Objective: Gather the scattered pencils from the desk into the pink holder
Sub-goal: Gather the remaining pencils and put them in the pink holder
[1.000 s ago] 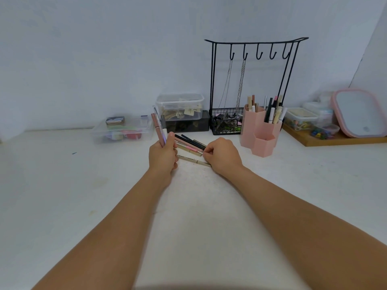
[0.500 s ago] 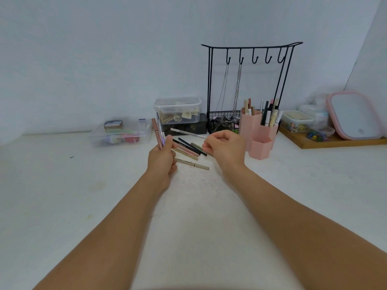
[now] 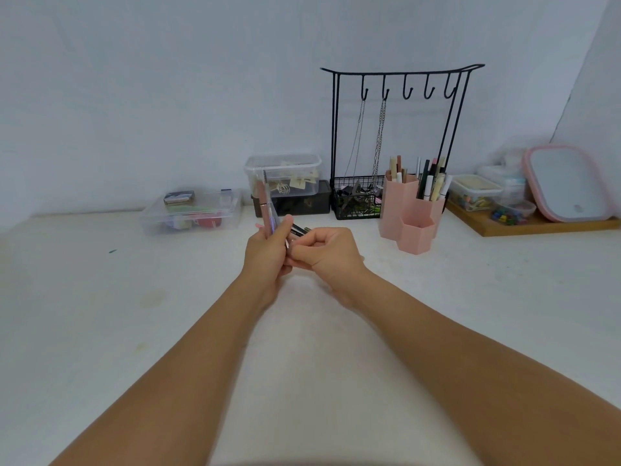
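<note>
My left hand (image 3: 267, 252) grips a small upright bundle of pencils (image 3: 267, 210), pink and silvery, their tips pointing up. Right beside it, my right hand (image 3: 327, 252) pinches the lower end of a pencil against that bundle. A few dark pencils (image 3: 300, 230) lie on the desk just behind my hands, partly hidden by them. The pink holder (image 3: 413, 213), made of three hexagonal cups, stands to the right of my hands with several pens and pencils upright in its two taller cups; the short front cup looks empty.
A black wire stand (image 3: 400, 75) with hooks and hanging chains stands behind the holder. Clear plastic boxes (image 3: 191, 213) sit at the back left, stacked boxes (image 3: 285, 176) behind my hands. A wooden tray (image 3: 537, 225) with small containers and a pink-rimmed mirror (image 3: 568, 183) stands at the right.
My right hand lifted a pencil off the desk and brought it left to the bundle in my left hand. The left hand rose slightly. The camera tilted a little.
</note>
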Demonstrator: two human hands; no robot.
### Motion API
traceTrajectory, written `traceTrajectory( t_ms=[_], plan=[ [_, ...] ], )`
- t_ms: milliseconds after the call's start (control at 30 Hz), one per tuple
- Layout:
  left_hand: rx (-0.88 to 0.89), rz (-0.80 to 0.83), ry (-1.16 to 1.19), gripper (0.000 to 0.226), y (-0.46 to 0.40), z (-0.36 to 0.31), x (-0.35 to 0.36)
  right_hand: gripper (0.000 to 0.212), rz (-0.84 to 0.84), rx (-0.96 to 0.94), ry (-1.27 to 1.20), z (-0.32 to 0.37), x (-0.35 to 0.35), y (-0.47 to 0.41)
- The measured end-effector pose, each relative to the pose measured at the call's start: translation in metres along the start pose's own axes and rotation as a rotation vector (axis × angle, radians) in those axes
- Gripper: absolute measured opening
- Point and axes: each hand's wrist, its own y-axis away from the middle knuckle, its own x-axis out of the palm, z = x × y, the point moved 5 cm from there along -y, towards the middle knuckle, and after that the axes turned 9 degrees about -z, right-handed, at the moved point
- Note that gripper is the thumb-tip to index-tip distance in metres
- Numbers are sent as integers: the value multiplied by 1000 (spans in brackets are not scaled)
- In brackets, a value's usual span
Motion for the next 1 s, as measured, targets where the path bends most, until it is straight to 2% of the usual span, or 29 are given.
traceTrajectory(
  t_ms=[133,267,367,433,567,733,800,867,933,1000],
  plan=[
    [29,-47,-28,46,-1,-1,-2,13,31,-106,216,0,-1,-2],
    [1,-128,32,37,-7,-4,-14,1,-124,-434,732,19,-17,-12],
    [-28,-137,109,23,-11,-3,-20,18,-47,-392,1072,14,-24,-17],
    [-28,-134,100,20,-11,-2,-22,23,3,-343,1165,8,-26,-18],
    [-38,-143,65,17,-12,-2,-23,6,30,-328,1123,5,-28,-21],
    [-83,-144,40,34,-13,0,-23,12,-17,-299,1045,2,-33,-28],
    [-104,-116,24,34,-11,0,-18,12,-105,-255,884,9,-40,-30],
    [-105,-54,17,34,-7,1,-12,10,-141,-166,604,13,-44,-28],
    [-86,22,-1,34,-1,2,-6,8,-81,-76,326,16,-38,-22],
    [-62,76,-13,33,4,2,-1,7,-14,-67,205,20,-29,-15]
  ],
)
